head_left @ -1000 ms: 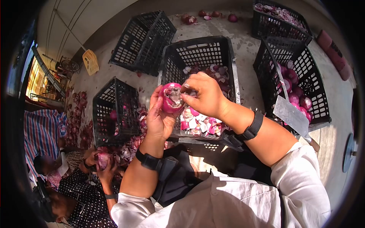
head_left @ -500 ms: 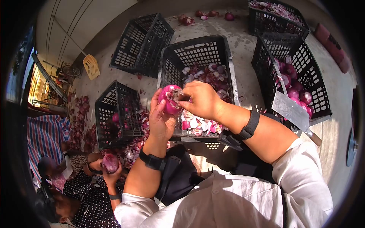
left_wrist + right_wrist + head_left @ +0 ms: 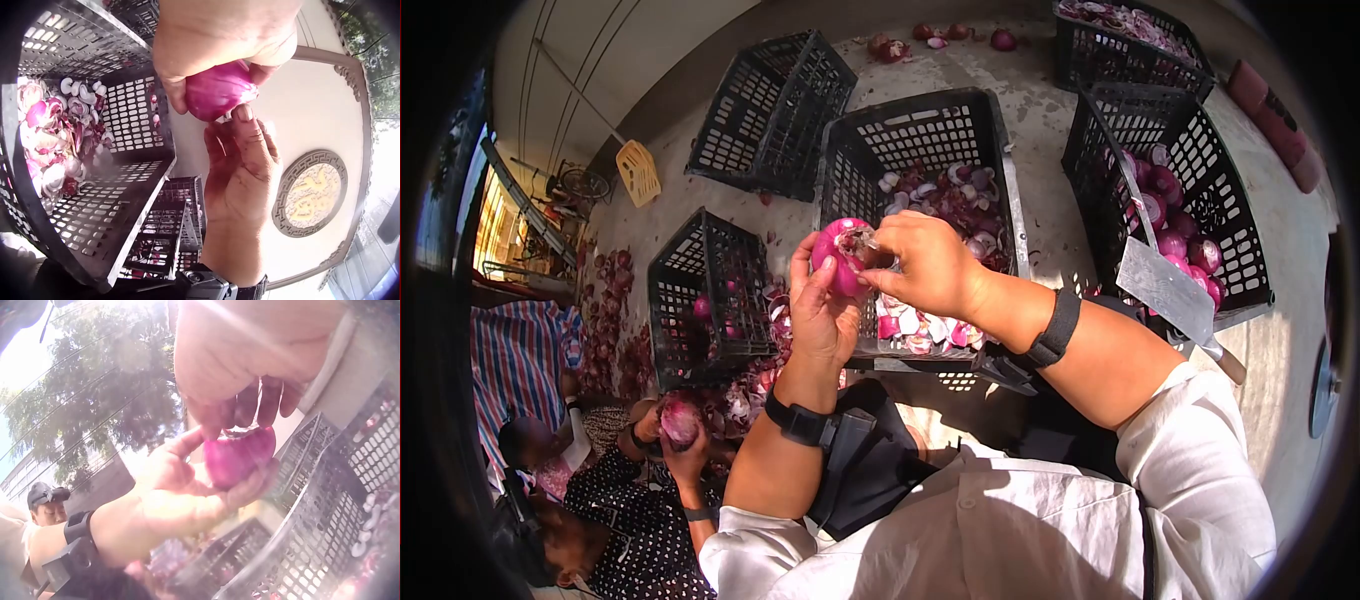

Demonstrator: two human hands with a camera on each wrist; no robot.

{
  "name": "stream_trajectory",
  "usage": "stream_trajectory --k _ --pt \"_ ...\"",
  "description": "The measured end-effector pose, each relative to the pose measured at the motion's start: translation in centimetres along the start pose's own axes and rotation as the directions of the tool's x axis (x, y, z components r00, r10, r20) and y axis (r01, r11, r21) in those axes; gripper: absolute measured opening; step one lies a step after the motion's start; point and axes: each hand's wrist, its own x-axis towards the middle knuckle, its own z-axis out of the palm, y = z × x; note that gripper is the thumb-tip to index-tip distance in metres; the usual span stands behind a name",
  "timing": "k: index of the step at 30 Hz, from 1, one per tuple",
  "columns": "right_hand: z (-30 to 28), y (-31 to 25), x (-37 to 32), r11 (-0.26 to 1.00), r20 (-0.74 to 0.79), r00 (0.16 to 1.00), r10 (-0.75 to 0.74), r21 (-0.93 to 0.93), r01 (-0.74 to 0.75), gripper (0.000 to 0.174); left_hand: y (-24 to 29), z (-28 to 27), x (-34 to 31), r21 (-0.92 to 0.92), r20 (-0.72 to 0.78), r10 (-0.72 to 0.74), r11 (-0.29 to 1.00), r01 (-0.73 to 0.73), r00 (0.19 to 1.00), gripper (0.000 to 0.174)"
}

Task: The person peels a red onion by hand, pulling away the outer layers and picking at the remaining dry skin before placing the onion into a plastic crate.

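In the head view my left hand (image 3: 822, 320) cradles a glossy purple-red onion (image 3: 832, 262), its ragged, papery end facing right. My right hand (image 3: 935, 265) has curled fingers at that end, thumb and fingertips pinching the pale, dry skin; what lies between them is partly hidden. From the left wrist camera, the right thumb (image 3: 245, 114) meets the underside of the onion (image 3: 215, 94). The right wrist view shows the onion (image 3: 240, 459) in the left palm, right fingertips at its upper edge. Both hands are over a black crate (image 3: 920, 140) holding onion peels (image 3: 925, 330).
A crate of onions (image 3: 1250, 230) stands at right, near a flat metal blade (image 3: 1165, 290) with a handle. Other black crates (image 3: 770, 110) stand around. At lower left, another person (image 3: 630, 520) holds an onion (image 3: 680, 420). Onions lie along the back (image 3: 1003, 40).
My hands stay on the onion, which has tilted slightly, with the right fingers still at its ragged end. The view has shifted a little. The neighbouring person's onion has been turned.
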Motion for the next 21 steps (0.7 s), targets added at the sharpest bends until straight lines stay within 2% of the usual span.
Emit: stream_trajectory --k 3,6,9,12,15,16,19,21 --pt "-0.1 -0.1 0.1 0.999 0.049 0.999 0.019 -0.029 -0.018 0.023 0.0 -0.3 0.0 0.085 -0.006 0.022 0.996 -0.022 1.000 0.040" --pt "0.1 -0.1 0.0 1.000 0.045 0.999 0.007 0.014 -0.007 0.021 0.2 0.3 -0.2 0.096 -0.012 0.027 0.995 -0.026 1.000 0.042" --pt "0.0 -0.3 0.1 0.982 0.122 0.984 0.129 0.119 -0.144 0.021 0.0 -0.3 -0.2 0.059 0.032 -0.003 0.998 0.001 0.999 0.040" --pt "-0.3 -0.6 0.3 0.955 0.089 0.979 0.185 0.217 -0.200 0.021 0.0 -0.3 -0.3 -0.010 0.037 -0.037 0.999 0.037 0.999 0.041" --pt "-0.8 -0.6 0.2 0.904 0.096 0.946 0.311 0.277 -0.325 0.020 0.1 -0.7 0.0 -0.092 0.050 -0.096 0.991 0.100 0.994 0.040" --pt "-0.7 -0.1 0.2 0.917 0.051 0.945 0.322 0.233 -0.325 0.016 0.1 -0.7 0.1 -0.075 0.006 -0.080 0.994 0.080 0.997 0.039" --pt "-0.8 1.1 0.4 0.961 -0.177 0.954 0.244 0.177 -0.213 0.013 0.3 -0.8 0.1 -0.086 0.007 -0.058 0.995 0.058 0.998 0.043" --pt "-1.2 1.3 0.5 0.960 -0.143 0.961 0.237 0.188 -0.209 0.014 0.3 -0.7 0.1 -0.074 -0.032 -0.068 0.995 0.065 0.997 0.042"
